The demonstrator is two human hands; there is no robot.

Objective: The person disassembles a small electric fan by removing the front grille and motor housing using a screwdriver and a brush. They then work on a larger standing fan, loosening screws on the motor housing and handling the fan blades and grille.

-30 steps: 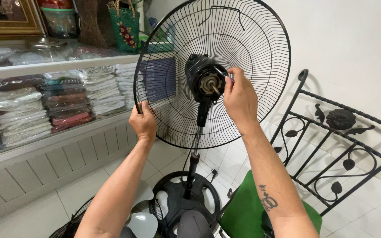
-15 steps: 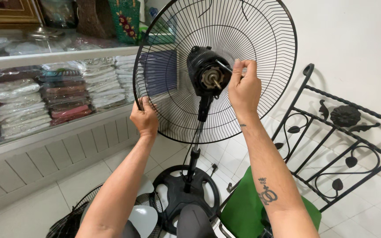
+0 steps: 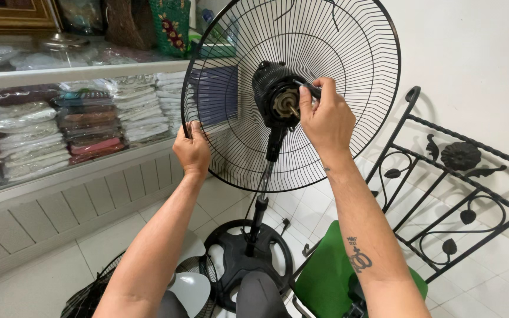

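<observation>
Head view, work in hand: a standing fan with its front taken off; only the black rear guard (image 3: 325, 35) sits on the motor housing (image 3: 272, 88).
Left hand (image 3: 192, 150): fingers closed around the guard's wire rim at its lower left edge, holding it steady.
Right hand (image 3: 325, 118): fingers pinched together on a small dark piece at the front of the housing, just beside the bare metal shaft (image 3: 293, 109); what that piece is cannot be told.
Done, as I judge it: no blade on the shaft and no front guard fitted. A pale blade (image 3: 188, 288) lies on a second wire guard (image 3: 89, 294) on the floor, near left, so both are off the fan.
Left, as I judge it: the rear guard and housing remain together on the pole (image 3: 260, 206), which stands in the round black base (image 3: 248, 259) on the tiled floor.
Fan's place: centre of the scene, in front of a white wall, the person close before it.
Packages, far left: folded cloth in clear plastic wraps (image 3: 89, 118), stacked flat in rows behind a glass counter front; whites, browns, a pink-red one, and whiter stacks farther right.
Top of counter: more clear-wrapped bundles, a green patterned bag (image 3: 172, 23), a gold picture frame corner (image 3: 7, 15).
Labels and signs: none readable.
Near right: a green seat (image 3: 325, 277) below the right forearm; beyond it a black wrought-iron panel (image 3: 455, 176) with leaf and flower shapes leans against the wall.
</observation>
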